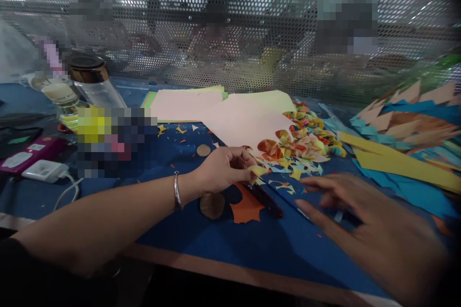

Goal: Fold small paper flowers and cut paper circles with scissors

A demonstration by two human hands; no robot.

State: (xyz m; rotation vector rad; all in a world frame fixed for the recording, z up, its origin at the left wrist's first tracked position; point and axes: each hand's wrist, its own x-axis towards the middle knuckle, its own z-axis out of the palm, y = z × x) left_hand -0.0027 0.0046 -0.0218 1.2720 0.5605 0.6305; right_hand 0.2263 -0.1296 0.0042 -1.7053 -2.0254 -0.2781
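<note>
My left hand (230, 170), wearing a silver bangle (176, 191), pinches a small yellow paper piece (258, 171) between thumb and fingers. Just below it lie an orange paper scrap (245, 208) with a jagged edge, a dark slender tool (268, 201) of unclear kind and a thin blue stick (288, 200). My right hand (349, 216), slightly blurred, hovers to the right with thumb and fingers apart, holding nothing I can see. Beyond both hands is a pile of curled, cut paper pieces (306, 141) in red, orange, yellow and green.
Pale paper sheets (248, 110) and a paper stack (183, 104) lie at the back, before a perforated metal screen (237, 38). Pointed paper strips (406, 153) fill the right. Leftward are a tumbler (97, 84), a bottle (63, 98) and a white charger (45, 171). Brown discs (212, 205) lie nearby.
</note>
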